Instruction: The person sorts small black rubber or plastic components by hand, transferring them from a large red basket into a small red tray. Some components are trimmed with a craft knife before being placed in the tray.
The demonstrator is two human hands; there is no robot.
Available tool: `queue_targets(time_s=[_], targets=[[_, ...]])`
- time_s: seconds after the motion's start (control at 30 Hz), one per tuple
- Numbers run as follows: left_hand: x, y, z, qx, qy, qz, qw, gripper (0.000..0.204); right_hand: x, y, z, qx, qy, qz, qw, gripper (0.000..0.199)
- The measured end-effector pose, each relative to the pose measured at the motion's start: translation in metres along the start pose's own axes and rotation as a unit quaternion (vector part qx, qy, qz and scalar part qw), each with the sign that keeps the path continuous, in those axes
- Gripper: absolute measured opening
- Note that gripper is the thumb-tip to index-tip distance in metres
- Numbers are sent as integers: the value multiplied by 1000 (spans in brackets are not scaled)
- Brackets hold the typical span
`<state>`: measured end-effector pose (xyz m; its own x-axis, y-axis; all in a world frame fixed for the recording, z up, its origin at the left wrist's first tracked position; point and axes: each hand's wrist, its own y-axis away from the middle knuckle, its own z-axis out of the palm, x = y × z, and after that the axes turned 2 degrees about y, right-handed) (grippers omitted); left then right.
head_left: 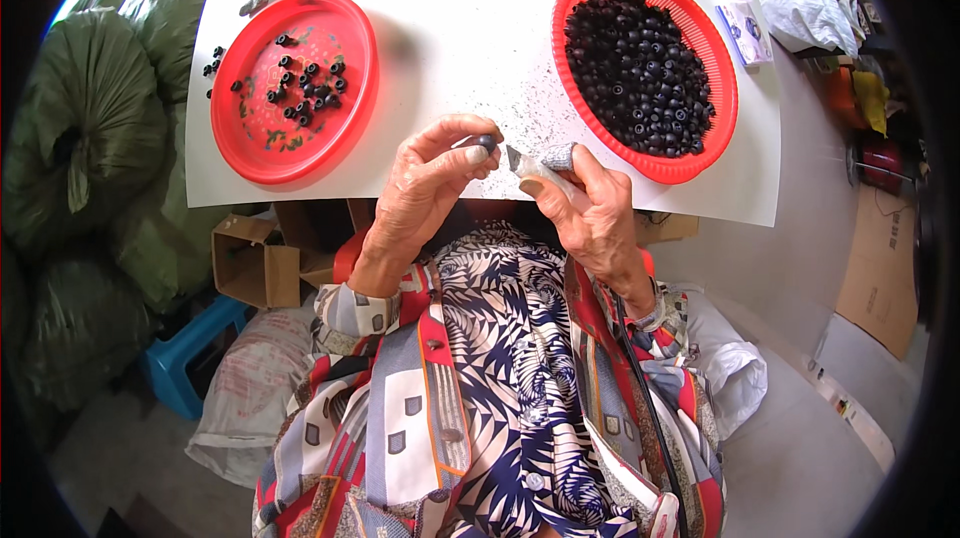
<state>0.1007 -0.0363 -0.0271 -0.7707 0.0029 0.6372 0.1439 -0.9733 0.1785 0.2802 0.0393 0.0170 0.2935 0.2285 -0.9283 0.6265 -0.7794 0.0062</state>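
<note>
Over the near edge of the white table, my left hand (422, 176) pinches a small round black part (484, 143) between thumb and fingers. My right hand (598, 218) is closed around a short knife (516, 160). Its handle looks wrapped in pale material, and its blade points at the black part with a small gap between them. A grey covering (560, 156) sits on a finger of the right hand. To the left lies a round red tray (228, 143) with several black parts in it. At the right, a red plastic basket (728, 88) is heaped with similar black parts.
Dark shavings (530, 103) are scattered over the white table (450, 8). A few black parts (212, 66) lie left of the tray, and a small box (745, 33) sits right of the basket. Green sacks (85, 118), a blue stool (190, 358) and a cardboard box (250, 263) stand at the left.
</note>
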Motion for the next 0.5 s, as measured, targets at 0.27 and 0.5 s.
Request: queue_targets(time_s=[0.27, 0.5], targets=[[-4, -2, 0, 4, 49, -27, 998, 16, 5, -1, 2, -4, 31, -39, 999, 32], [-9, -2, -4, 7, 61, -19, 998, 15, 7, -1, 5, -12, 34, -47, 998, 33]])
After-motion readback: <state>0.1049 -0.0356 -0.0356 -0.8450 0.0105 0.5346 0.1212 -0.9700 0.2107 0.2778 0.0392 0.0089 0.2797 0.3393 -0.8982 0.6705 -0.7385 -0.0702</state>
